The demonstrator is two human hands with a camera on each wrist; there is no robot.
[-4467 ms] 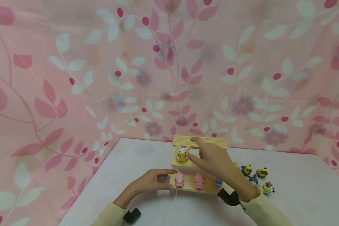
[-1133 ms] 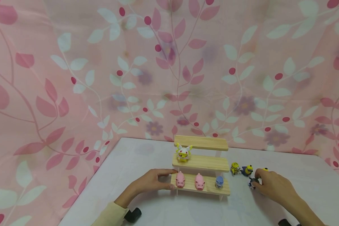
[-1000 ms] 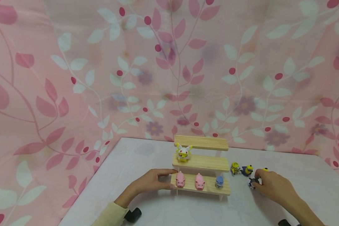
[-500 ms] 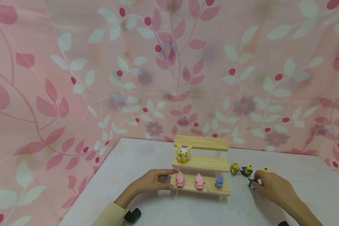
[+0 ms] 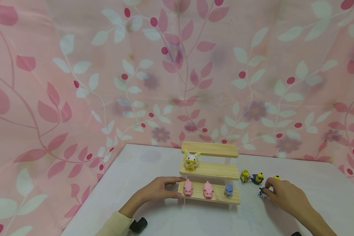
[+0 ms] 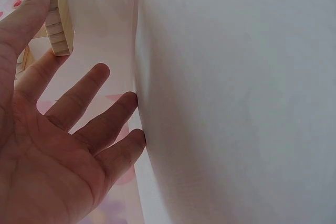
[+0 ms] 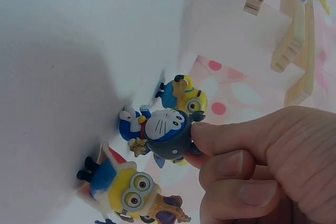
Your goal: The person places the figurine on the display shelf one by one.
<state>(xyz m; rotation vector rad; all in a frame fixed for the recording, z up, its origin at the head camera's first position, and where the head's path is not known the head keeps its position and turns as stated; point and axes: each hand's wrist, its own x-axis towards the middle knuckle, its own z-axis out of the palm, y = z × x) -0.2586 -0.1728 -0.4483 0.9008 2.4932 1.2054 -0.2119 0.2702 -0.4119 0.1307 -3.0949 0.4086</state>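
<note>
My right hand pinches a Doraemon figure with a dark hood between thumb and fingertips, low over the tabletop at the right. A crowned minion figure stands beside it in the right wrist view, with another minion behind. My left hand holds the left end of a three-tier wooden display stand, thumb at the front edge and index finger behind. The left wrist view shows the other fingers extended below the plank. Two pink pig figures and a blue-capped figure occupy the bottom tier.
A white-and-yellow horned figure stands at the left of the middle tier. Two minion figures lie right of the stand. The white tabletop meets a pink floral cloth at the back.
My right hand has left the horned figure on the middle tier, moved right and down, and grasped the Doraemon figure. Over the last second it barely shifts. The left hand stays at the stand.
</note>
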